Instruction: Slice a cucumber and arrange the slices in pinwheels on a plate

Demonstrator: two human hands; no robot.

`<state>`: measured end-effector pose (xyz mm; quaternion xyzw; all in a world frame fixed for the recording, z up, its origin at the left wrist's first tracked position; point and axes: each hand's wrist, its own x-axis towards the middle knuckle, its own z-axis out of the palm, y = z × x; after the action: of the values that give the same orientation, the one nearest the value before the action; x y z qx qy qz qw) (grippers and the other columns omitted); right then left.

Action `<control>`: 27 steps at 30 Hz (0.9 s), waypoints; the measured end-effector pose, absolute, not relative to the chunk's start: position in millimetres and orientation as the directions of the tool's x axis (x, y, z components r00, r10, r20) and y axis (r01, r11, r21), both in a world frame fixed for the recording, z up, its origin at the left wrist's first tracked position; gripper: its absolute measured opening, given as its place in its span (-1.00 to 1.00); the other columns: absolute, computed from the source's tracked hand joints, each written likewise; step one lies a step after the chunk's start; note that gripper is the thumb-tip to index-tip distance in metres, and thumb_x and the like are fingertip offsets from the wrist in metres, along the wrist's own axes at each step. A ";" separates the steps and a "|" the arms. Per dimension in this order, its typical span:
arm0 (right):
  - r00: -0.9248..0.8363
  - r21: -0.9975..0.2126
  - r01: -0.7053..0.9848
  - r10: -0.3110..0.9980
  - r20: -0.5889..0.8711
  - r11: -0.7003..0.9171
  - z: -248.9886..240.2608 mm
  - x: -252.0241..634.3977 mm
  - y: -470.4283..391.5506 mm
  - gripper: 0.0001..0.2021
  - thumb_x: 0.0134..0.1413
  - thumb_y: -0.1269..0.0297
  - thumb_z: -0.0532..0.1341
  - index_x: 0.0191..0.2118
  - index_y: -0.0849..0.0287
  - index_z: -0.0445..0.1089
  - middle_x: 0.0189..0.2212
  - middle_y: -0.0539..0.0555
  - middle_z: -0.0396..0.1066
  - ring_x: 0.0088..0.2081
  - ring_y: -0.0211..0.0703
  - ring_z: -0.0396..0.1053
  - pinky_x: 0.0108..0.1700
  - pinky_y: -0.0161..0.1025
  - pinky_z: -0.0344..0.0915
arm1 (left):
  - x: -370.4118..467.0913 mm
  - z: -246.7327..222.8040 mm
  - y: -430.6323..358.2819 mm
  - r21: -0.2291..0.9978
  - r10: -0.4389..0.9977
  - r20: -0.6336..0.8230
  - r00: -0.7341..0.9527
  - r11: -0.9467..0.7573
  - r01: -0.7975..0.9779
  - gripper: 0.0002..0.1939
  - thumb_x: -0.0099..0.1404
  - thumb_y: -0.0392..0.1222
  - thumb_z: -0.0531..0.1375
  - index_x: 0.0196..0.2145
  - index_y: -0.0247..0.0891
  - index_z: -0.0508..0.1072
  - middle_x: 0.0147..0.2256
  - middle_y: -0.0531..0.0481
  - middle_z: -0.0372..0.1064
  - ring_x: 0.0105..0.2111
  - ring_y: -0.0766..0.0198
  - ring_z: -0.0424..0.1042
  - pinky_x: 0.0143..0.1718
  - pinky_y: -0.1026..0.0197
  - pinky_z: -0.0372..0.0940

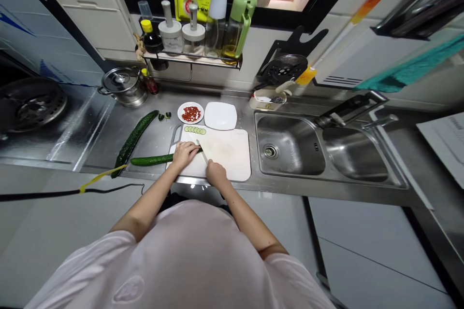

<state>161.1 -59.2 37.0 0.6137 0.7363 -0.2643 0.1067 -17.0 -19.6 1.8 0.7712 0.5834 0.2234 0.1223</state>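
Standing toward the left of the grey steel counter (159, 137), a shiny round lidded pot (125, 88) has a small yellow-capped bottle (151, 84) just beside it. In front of them I see a long, bumpy, dark-green whole cucumber (134, 142) lying slantwise on the bare metal, with small dark-green end pieces (161, 117) near its upper tip. Next comes a slimmer green cucumber (150, 160), its left part over the counter and its right part on a white rectangular cutting board (235, 154) with a grey handle. I have the left hand (184, 153) grasping this one from above, fingers curled over it near its right end. Behind that hand, near the board's far edge, thin pale-green round slices (195, 130) lie in an overlapping row; farther back, on the counter, I see a small round white plate (180, 114) of chopped red pieces (191, 114). Slanting across the board is a narrow knife (204, 153) with a pale blade, and I have its handle clenched in the right hand (216, 174). From where I sit, I cannot tell whether the blade touches the cucumber. Behind the board, right of the red pieces, lies a white square plate (220, 116) with rounded corners. Past the board's right edge I see a stainless-steel double-basin sink (297, 140).
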 end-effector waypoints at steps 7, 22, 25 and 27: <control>-0.233 -0.258 0.959 0.847 -0.478 0.118 39.1 160.2 -55.9 -0.76 0.23 0.46 -0.05 -0.07 0.27 0.27 -0.20 0.30 0.46 -0.15 -0.01 0.45 -0.19 -0.20 0.29 | -17.4 0.2 -18.2 0.453 0.954 0.209 0.216 -0.290 0.843 -0.74 0.37 -0.06 0.06 -0.17 -0.07 0.55 -0.19 -0.03 0.47 -0.16 0.19 0.38 -0.04 0.05 0.08; -0.231 -0.257 0.959 0.847 -0.478 0.116 42.3 151.9 -42.1 -0.75 0.22 0.48 -0.04 -0.05 0.27 0.28 -0.19 0.27 0.47 -0.15 -0.01 0.46 -0.18 -0.19 0.30 | -16.8 2.7 -17.7 0.461 0.961 0.176 0.215 -0.274 0.844 -0.73 0.37 -0.07 0.05 -0.16 -0.07 0.54 -0.18 -0.05 0.47 -0.15 0.17 0.37 -0.04 0.05 0.10; -0.231 -0.261 0.959 0.846 -0.480 0.114 44.2 149.6 -38.4 -0.74 0.23 0.47 -0.04 -0.05 0.26 0.28 -0.17 0.28 0.46 -0.14 -0.02 0.46 -0.17 -0.19 0.30 | -16.5 3.1 -18.1 0.460 0.961 0.174 0.214 -0.271 0.845 -0.72 0.38 -0.06 0.05 -0.15 -0.07 0.54 -0.19 -0.05 0.47 -0.15 0.17 0.37 -0.05 0.05 0.09; -0.233 -0.263 0.958 0.844 -0.483 0.114 45.1 148.9 -35.9 -0.74 0.23 0.47 -0.05 -0.04 0.26 0.29 -0.17 0.28 0.47 -0.13 -0.02 0.45 -0.17 -0.19 0.30 | -16.2 2.6 -18.2 0.459 0.961 0.177 0.213 -0.272 0.846 -0.72 0.38 -0.06 0.05 -0.15 -0.07 0.54 -0.18 -0.05 0.47 -0.15 0.18 0.37 -0.05 0.05 0.09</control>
<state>148.9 -35.9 45.1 0.6098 0.7387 -0.2664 0.1069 -16.2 -18.2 2.6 0.7674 0.5886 0.2169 0.1328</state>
